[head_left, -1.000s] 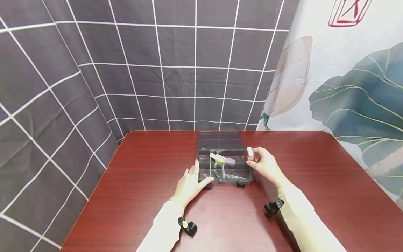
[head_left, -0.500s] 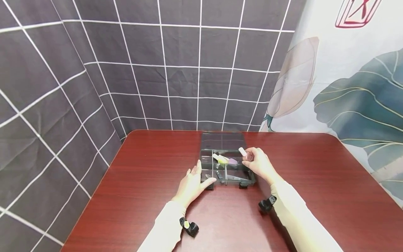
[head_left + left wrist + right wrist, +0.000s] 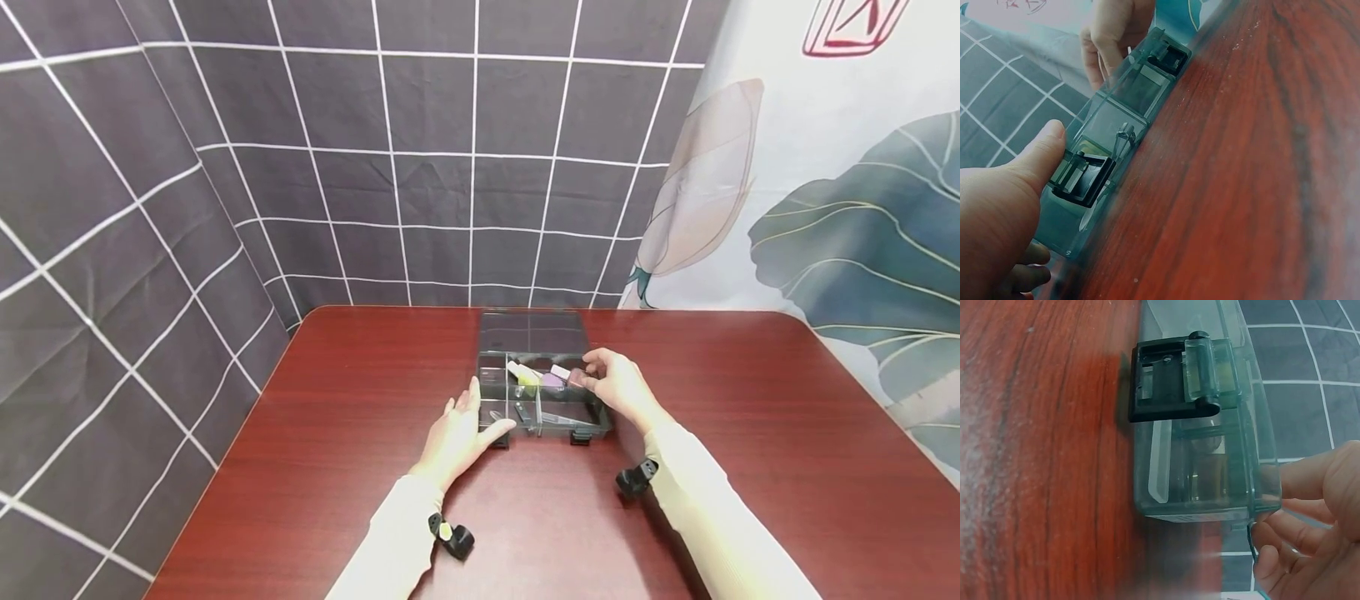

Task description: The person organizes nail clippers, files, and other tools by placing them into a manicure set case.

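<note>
A clear dark plastic divided box (image 3: 487, 383) lies on the table with its lid (image 3: 534, 332) folded back. My left hand (image 3: 450, 437) rests at its front left corner, fingers along the side and thumb over the front edge near a black latch (image 3: 1085, 179). At the box's right end, my right hand (image 3: 621, 385) pinches a pinkish nail polish bottle (image 3: 577, 377) with a white cap, low in the back compartment. Beside it lie a yellow nail polish bottle (image 3: 528, 379) and a purple one (image 3: 552, 381). In the right wrist view, the box wall partly hides my fingertips.
The front compartments hold a nail clipper (image 3: 522, 412) and a slim clear tool (image 3: 561, 419). A second black latch (image 3: 581, 437) is on the front right. The red wooden table (image 3: 360, 400) meets a grey checked cloth (image 3: 427, 192) behind.
My right hand has moved left and down with the pinkish bottle, from beside the box into the back compartment, tilting it flatter. My left hand stays at the corner.
</note>
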Tool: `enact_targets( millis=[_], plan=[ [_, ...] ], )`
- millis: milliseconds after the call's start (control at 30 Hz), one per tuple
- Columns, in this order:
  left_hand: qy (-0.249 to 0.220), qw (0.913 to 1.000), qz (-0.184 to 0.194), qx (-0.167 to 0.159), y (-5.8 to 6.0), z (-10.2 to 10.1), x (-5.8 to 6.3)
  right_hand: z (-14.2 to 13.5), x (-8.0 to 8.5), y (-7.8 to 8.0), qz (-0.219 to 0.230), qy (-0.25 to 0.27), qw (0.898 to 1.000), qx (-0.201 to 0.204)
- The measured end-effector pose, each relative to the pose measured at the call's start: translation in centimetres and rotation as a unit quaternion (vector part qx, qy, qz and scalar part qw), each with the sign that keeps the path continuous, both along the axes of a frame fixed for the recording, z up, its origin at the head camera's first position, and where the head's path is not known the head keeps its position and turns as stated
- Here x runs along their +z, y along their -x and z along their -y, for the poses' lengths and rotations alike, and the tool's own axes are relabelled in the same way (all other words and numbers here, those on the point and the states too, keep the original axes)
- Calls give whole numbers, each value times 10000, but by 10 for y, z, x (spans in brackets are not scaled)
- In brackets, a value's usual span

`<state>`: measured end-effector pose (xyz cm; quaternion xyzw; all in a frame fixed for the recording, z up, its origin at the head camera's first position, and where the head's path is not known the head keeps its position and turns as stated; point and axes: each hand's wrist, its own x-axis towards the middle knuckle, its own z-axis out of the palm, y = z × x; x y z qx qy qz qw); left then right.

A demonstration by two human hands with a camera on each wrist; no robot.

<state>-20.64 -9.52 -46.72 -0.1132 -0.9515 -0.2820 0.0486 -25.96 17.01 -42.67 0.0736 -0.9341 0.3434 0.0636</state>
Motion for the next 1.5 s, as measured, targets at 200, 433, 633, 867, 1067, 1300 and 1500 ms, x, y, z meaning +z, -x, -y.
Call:
enact_targets(
  millis=[200,433,633,867,1067,1300,1500],
  plan=[
    [34,9999,-92,21,-2,3,1,0,-3,0,-242,221,9994,-108],
    [-228,9994,230,133,-1,5,8,-7,-3,0,-442,318,9967,-604],
    [-1465,9878,519,60,13,10,14,-14,1,4,160,652,9948,-768],
    [-3309,9367,1115,241,41,11,15,-20,-6,13,1098,1969,9718,-688],
    [-4022,9051,1271,538,68,8,13,-22,-11,17,1337,2722,9517,-479],
    [-4278,8889,1525,607,93,5,13,-19,-14,27,1667,3131,9343,-362],
    [-4576,8691,1743,700,103,2,16,-17,-16,38,1854,3541,9158,-405]
  ],
)
